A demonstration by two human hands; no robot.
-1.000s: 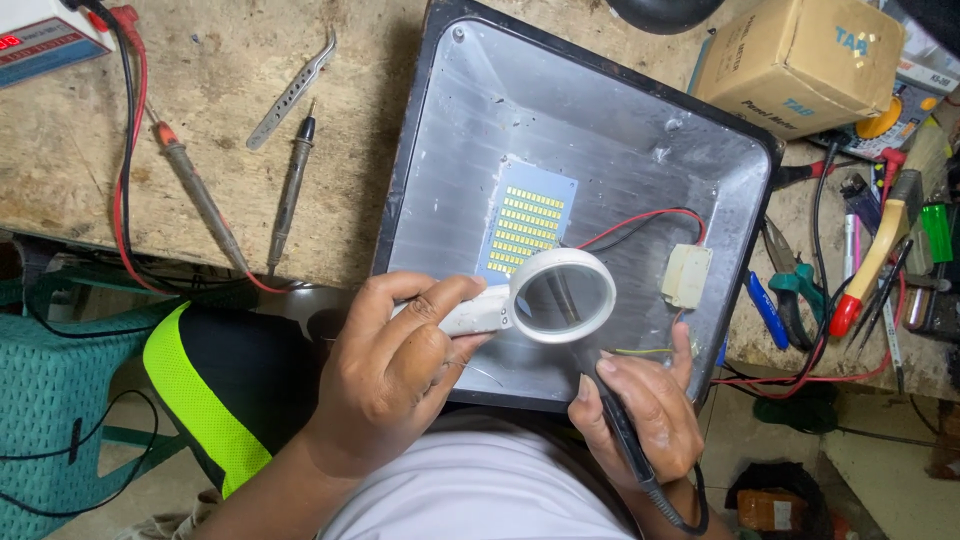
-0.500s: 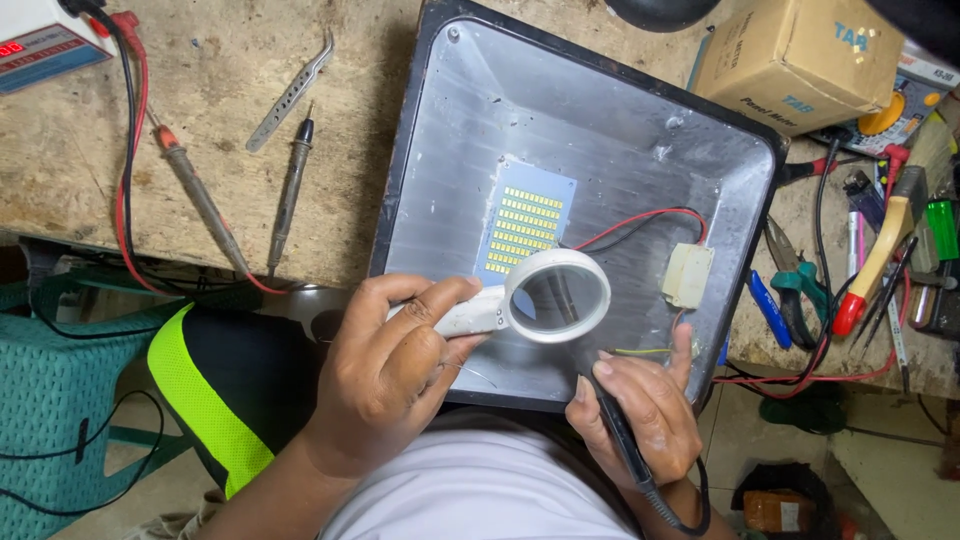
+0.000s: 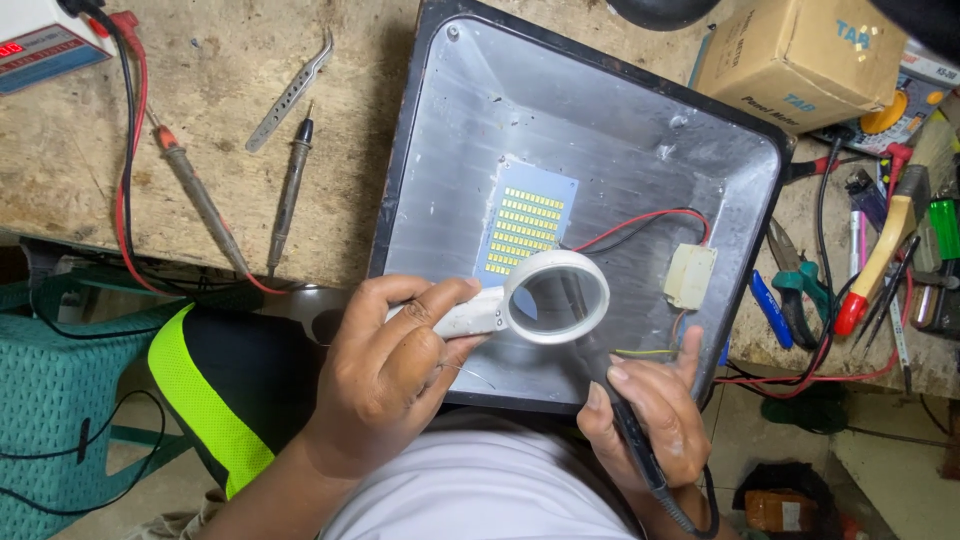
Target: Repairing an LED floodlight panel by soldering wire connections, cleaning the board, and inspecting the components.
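Left hand (image 3: 385, 375), fingers wrapped around the handle of a white round-framed magnifying glass (image 3: 555, 297), holds the lens over the lower edge of a yellow LED chip board (image 3: 524, 231); handle's long axis runs leftward into the palm; right hand (image 3: 650, 415), just beside and below the lens, fingers pinching a black pen-like probe (image 3: 640, 455) pointing up toward it; board lies inside a black-rimmed aluminium floodlight housing (image 3: 610, 130) on a worn wooden counter (image 3: 215, 120); cluttered workshop.
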